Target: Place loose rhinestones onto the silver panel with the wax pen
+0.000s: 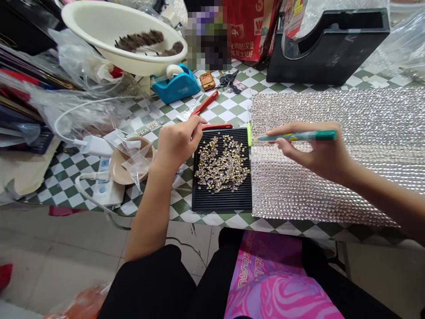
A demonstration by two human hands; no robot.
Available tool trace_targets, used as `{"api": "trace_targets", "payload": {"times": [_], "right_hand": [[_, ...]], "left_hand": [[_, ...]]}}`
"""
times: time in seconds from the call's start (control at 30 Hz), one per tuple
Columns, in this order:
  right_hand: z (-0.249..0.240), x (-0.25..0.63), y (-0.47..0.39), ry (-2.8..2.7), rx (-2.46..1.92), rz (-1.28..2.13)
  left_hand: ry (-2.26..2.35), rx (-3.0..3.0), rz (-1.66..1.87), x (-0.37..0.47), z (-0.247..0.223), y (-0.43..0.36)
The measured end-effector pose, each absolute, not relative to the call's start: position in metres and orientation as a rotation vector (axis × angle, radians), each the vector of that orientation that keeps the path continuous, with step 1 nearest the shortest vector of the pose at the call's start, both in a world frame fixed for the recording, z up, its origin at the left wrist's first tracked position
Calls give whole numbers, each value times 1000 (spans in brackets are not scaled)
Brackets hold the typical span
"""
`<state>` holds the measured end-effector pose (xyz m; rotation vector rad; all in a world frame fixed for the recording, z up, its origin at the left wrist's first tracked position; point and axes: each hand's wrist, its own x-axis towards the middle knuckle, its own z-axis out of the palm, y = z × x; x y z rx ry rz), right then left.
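The pen is in the right hand, pinched between thumb and fingers. Its long axis runs nearly level from 3 to 9 o'clock, with the tip towards 9, at the near end of the sheet of rhinestones; whether the tip touches it I cannot tell. The gems lie at about 8 o'clock from the tip, scattered over the ribbed black tray, whose 3 o'clock side meets the sheet.

The left hand is by the tray's 10 o'clock corner, its fingers curled, thumb and forefinger close together; I cannot tell if they pinch anything. From it, the gems lie at about 4 o'clock.

Farther out on the tabletop, the small bowl at 9 o'clock from the tray holds clear plastic bags. At 10 to 11 o'clock the white bowl holds brown fuzzy strips. The blue dispenser at 11 bears a tape roll.
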<state>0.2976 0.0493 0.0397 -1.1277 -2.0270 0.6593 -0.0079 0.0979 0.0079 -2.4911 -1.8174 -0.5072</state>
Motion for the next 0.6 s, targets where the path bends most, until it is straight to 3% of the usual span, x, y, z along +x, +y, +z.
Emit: {"api": "trace_targets", "payload": {"times": [0.6], "right_hand": [[17,337,28,-1963,-1205,510]], "left_hand": [[-1733,-2545,-659,-10,2,101]]}}
